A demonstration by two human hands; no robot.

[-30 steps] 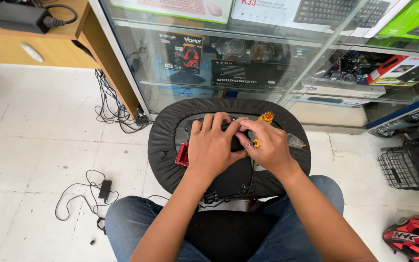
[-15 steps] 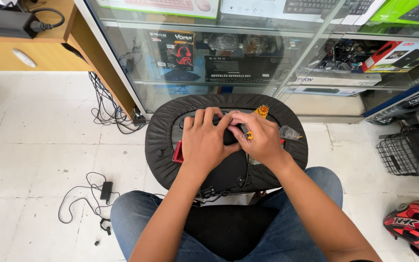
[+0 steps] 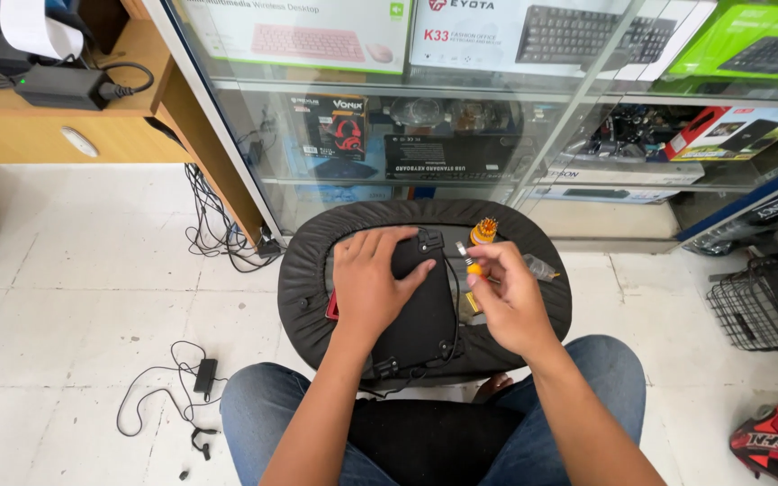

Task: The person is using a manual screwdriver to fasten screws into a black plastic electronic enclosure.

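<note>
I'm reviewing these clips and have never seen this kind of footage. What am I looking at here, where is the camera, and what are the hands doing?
There is no machine: the camera sits on a person's head and looks down at their own two bare hands and jeans-clad legs. In front of them is a round black stool used as a work surface. On it lies a black flat device with thin cables. The left hand rests flat on that device. The right hand pinches a small yellow-handled screwdriver between its fingertips. An orange bit holder stands at the stool's far edge. Behind is a glass display cabinet holding boxed keyboards and headsets.
</note>
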